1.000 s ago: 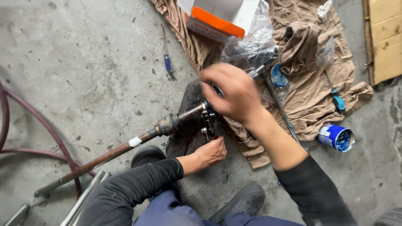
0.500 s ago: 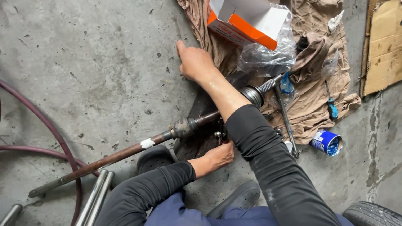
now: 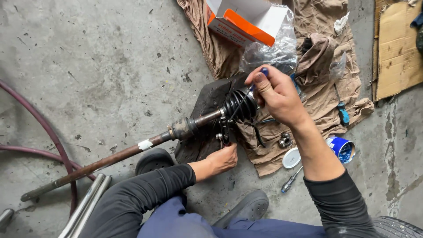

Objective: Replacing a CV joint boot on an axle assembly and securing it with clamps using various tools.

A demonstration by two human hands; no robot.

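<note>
Both hands at rubber boot: right hand above, left hand below.

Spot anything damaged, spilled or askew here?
No spill or breakage shows. The shaft is rusty with a white tape band, the tin lies on its side with its lid off, and the cloth is rumpled.

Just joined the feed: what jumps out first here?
A long rusty axle shaft lies across the concrete floor, its black ribbed boot at centre. The right hand holds a blue-handled tool at the boot; the left hand is below it.
</note>
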